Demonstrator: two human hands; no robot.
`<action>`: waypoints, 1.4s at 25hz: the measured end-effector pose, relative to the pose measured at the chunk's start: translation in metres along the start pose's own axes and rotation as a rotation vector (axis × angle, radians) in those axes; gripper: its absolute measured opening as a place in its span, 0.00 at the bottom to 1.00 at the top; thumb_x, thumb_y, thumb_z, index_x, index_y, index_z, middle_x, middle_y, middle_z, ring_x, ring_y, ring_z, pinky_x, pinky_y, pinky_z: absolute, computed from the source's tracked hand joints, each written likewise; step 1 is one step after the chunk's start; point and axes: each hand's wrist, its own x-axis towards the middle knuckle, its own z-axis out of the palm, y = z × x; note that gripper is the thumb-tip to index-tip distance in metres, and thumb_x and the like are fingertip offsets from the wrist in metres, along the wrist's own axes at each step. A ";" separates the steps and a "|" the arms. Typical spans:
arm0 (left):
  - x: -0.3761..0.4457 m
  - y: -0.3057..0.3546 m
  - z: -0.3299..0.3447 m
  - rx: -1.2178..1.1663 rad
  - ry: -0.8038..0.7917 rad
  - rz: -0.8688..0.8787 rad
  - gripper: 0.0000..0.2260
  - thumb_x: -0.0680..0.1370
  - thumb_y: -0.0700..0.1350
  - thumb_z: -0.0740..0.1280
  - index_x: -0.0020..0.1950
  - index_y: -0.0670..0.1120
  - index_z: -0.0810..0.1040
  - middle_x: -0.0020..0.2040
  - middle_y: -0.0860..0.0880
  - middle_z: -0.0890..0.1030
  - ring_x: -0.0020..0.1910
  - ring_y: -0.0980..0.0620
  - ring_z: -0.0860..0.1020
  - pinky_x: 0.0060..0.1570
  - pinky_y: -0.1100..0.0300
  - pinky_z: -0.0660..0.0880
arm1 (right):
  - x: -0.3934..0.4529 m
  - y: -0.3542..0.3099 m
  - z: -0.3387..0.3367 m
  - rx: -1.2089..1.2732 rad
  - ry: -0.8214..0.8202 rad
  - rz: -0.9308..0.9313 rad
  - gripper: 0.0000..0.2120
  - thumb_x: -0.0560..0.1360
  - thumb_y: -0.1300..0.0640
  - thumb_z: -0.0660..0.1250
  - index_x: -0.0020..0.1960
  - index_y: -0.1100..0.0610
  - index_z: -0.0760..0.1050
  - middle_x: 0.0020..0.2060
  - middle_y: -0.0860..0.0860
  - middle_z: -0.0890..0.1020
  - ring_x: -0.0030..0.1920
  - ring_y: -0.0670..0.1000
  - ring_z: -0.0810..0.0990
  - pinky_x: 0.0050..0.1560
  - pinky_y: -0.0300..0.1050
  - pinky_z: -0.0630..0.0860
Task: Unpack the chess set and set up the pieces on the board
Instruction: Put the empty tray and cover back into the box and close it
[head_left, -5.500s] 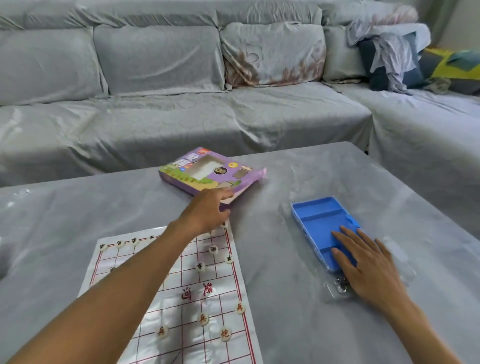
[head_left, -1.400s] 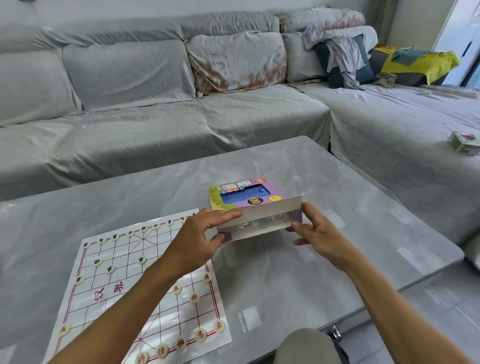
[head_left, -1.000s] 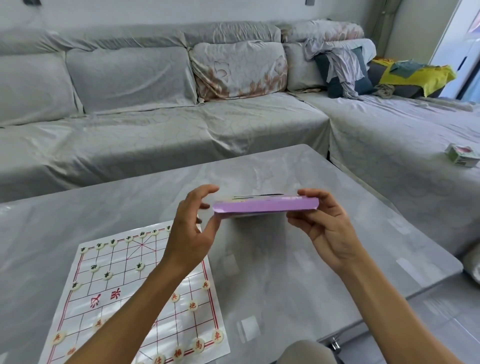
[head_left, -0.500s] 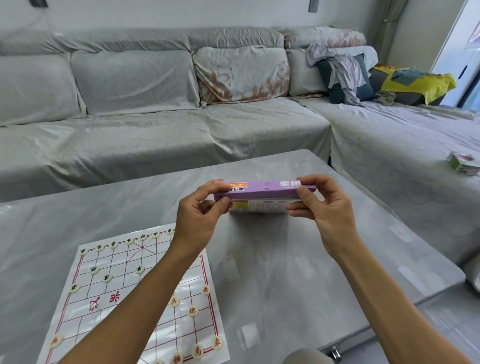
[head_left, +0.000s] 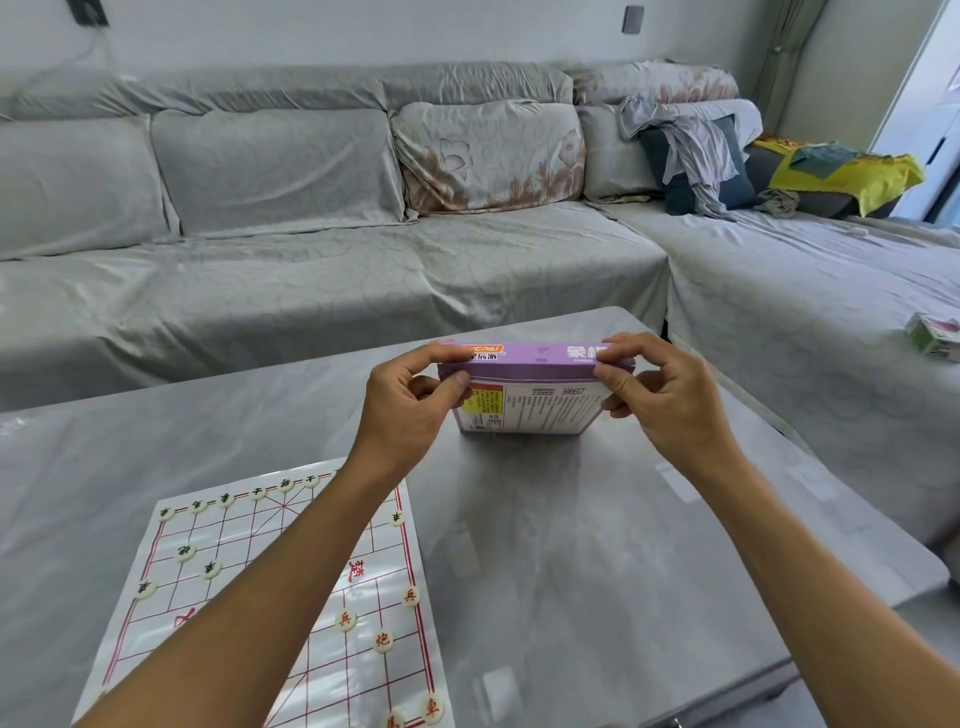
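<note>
Big grey sofa (head_left: 332, 249) runs behind the counter (head_left: 597, 571) & bends round its right side. The counter is grey and shiny.

On the near left corner of the counter lies the board (head_left: 291, 597), a thin white sheet w/ red lines. Small round white pieces (head_left: 383, 640) sit on the crossings, red signs on the near ones, dark signs on the far ones. Many are in rows already. The left arm hides part of the sheet, so can't count them all.

Above the middle of the counter, nearer the far edge, is the box (head_left: 535, 382). It is flat, purple on the top edge, white w/ small print on the side facing us. Can't tell if its bottom touches the counter or hangs just over it.

Left hand (head_left: 410, 405) pinches the box's left end, thumb & fingers curled round it. Right hand (head_left: 660, 400) pinches the right end the same way.

What could go wrong, I think: the grip is only at the ends, so the box could slip or tip. If it lands on the board, or an arm brushes the thin sheet, the pieces would slide off their spots. A loose flap could also let stuff fall out.
</note>
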 end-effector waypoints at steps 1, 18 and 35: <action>0.001 0.000 0.001 0.013 0.000 -0.003 0.10 0.77 0.36 0.68 0.52 0.50 0.82 0.55 0.48 0.82 0.41 0.50 0.84 0.47 0.56 0.82 | 0.000 0.002 -0.001 -0.032 -0.009 -0.023 0.03 0.75 0.60 0.71 0.47 0.59 0.79 0.52 0.49 0.81 0.32 0.55 0.83 0.34 0.46 0.80; -0.055 -0.054 0.040 0.094 0.045 -0.144 0.17 0.73 0.39 0.74 0.59 0.53 0.79 0.54 0.58 0.76 0.47 0.50 0.82 0.41 0.62 0.81 | -0.051 0.061 0.007 -0.047 0.044 0.185 0.15 0.72 0.62 0.74 0.50 0.45 0.75 0.48 0.48 0.81 0.33 0.56 0.79 0.37 0.53 0.82; -0.120 -0.075 0.087 0.198 -0.253 -0.295 0.15 0.73 0.35 0.66 0.53 0.51 0.84 0.49 0.59 0.82 0.44 0.61 0.80 0.45 0.67 0.76 | -0.133 0.098 0.017 -0.789 -0.170 0.192 0.15 0.73 0.40 0.59 0.45 0.46 0.81 0.48 0.40 0.78 0.50 0.53 0.73 0.51 0.48 0.69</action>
